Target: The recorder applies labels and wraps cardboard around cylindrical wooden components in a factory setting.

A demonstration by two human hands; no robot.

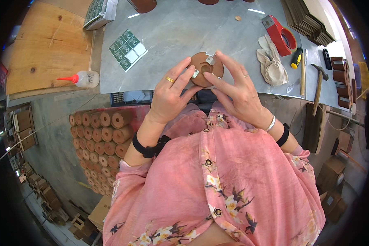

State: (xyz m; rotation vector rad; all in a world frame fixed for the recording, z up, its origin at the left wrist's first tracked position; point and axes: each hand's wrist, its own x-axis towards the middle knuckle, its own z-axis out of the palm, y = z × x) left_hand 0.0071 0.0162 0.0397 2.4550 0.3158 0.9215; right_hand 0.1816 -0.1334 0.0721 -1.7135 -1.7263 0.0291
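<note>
A clear plastic glue bottle with a red nozzle (84,78), nozzle pointing left, was seen on the grey tabletop (172,28). A round brown disc (206,68), face up, was pinched at the table's near edge between the left hand (170,96) and right hand (238,92).

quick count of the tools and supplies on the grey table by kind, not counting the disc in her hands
Glue bottle: 1
Red tape dispenser: 1
Hammer: 1
Crumpled cloth: 1
Yellow-and-black tool: 1
Sheet of green labels: 1
Total: 6
</note>
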